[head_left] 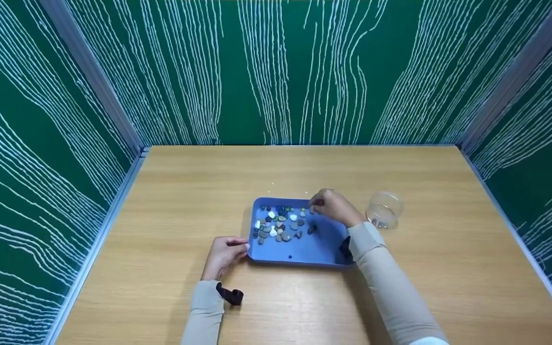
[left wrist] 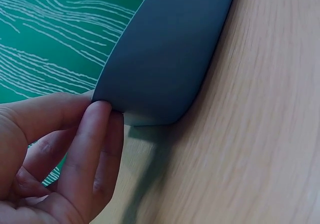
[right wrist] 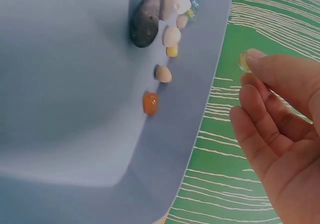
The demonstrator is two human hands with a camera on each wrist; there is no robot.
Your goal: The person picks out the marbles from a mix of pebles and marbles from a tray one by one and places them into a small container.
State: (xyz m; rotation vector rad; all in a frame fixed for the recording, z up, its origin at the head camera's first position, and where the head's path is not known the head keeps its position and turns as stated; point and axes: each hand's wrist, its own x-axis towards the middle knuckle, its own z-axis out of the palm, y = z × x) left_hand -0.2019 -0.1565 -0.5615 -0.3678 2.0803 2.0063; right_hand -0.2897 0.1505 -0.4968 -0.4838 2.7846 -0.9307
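Note:
A blue tray (head_left: pixel 315 248) lies on the table with pebbles (head_left: pixel 286 237) and glass marbles (head_left: pixel 283 210) grouped in its left and upper parts. My left hand (head_left: pixel 223 254) pinches the tray's near left rim between thumb and fingers, as the left wrist view shows up close. Over the tray's far right edge is my right hand (head_left: pixel 337 207). In the right wrist view its thumb and fingertip pinch a clear marble (right wrist: pixel 243 61) with a yellowish tint. Below it in the tray sit an orange stone (right wrist: pixel 150 104) and a dark pebble (right wrist: pixel 145 22).
Right of the tray stands a clear round container (head_left: pixel 384 209) with a few small marbles at its bottom. Tiny pale bits lie on the table (head_left: pixel 199 191) behind the tray. Green walls (head_left: pixel 300 72) with white lines enclose the table's back and sides.

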